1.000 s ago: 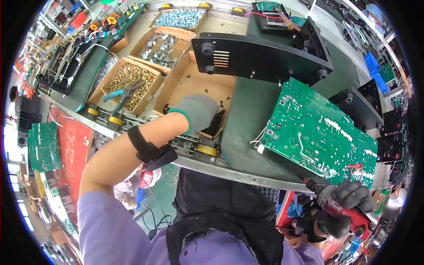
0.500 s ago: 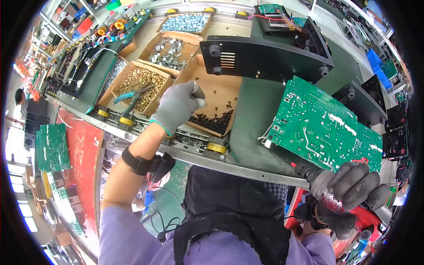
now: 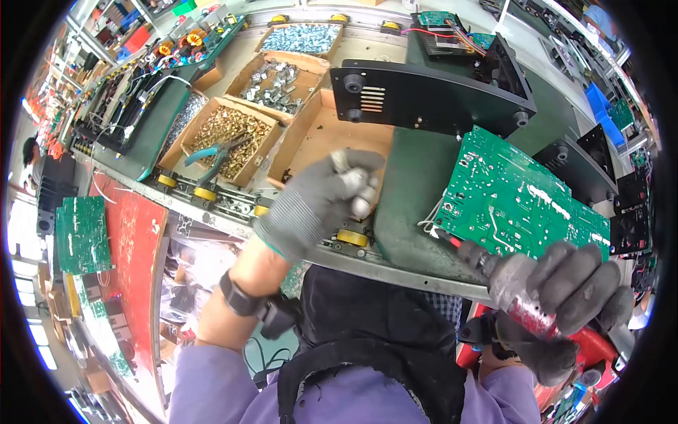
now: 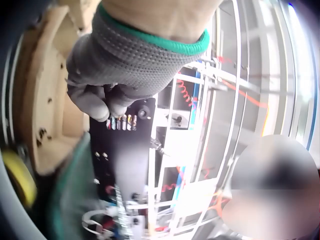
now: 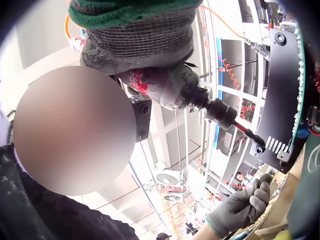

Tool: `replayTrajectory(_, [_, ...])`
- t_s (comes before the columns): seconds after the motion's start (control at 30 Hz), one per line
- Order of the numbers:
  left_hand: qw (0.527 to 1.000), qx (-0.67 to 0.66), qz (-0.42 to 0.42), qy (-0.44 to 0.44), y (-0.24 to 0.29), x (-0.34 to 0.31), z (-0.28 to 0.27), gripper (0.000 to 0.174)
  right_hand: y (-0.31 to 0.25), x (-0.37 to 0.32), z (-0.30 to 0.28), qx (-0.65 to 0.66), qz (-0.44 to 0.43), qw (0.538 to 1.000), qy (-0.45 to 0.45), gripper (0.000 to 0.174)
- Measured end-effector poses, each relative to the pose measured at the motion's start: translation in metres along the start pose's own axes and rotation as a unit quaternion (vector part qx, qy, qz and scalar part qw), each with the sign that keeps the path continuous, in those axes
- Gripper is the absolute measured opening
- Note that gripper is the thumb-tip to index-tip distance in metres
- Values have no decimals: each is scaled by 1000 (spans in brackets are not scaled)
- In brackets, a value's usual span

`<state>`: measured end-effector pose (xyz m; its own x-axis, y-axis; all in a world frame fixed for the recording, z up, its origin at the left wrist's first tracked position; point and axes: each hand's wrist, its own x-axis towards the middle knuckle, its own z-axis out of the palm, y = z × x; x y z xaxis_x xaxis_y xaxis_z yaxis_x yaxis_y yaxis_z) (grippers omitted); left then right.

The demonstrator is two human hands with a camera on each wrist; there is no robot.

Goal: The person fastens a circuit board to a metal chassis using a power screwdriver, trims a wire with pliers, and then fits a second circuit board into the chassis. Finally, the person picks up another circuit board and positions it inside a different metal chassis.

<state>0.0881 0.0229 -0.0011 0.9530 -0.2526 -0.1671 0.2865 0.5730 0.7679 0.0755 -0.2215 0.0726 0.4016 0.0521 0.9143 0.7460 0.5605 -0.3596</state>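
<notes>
My left hand (image 3: 314, 201), in a grey knit glove, hovers over the near end of a cardboard box (image 3: 311, 145) of black screws, fingers curled inward and thumb against them. What lies inside those fingers I cannot tell. The hand covers most of the screws. My right hand (image 3: 575, 286), gloved in dark grey, grips a red and grey power screwdriver (image 3: 519, 293). Its bit (image 3: 453, 241) points left, overlapping the near corner of a green circuit board (image 3: 522, 201). In the right wrist view, the knurled chuck (image 5: 221, 114) and red-sleeved bit (image 5: 247, 132) show plainly.
A slotted black metal case (image 3: 431, 99) stands on the green mat (image 3: 417, 177) behind the board. Left of the screw box are boxes of brass-coloured fasteners (image 3: 229, 138), metal clips (image 3: 272, 88) and bluish parts (image 3: 304, 39). Blue-handled pliers (image 3: 205, 152) lie across the brass box.
My left hand lifts out of the black screws with fingers curled, moves left, then comes back right over the box. The power screwdriver shifts left and up, its bit reaching the board's corner.
</notes>
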Motion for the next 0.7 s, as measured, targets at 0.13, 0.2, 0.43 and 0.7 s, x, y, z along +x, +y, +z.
replayTrajectory(0.13, [993,-99,-30,-56,-25,1,32,33,14,4,9,55,-1,998,27,49])
replayTrajectory(0.2, [992,-103,-45,-50,-29,1,39,32,17,5,12,72,-20,997,30,48])
replayTrajectory(0.43, [994,-106,-10,-38,-33,-1,43,31,5,3,20,-12,45,994,97,45])
replayTrajectory(0.7, [991,-118,-21,-53,-35,-2,41,30,9,1,19,-8,33,995,94,44])
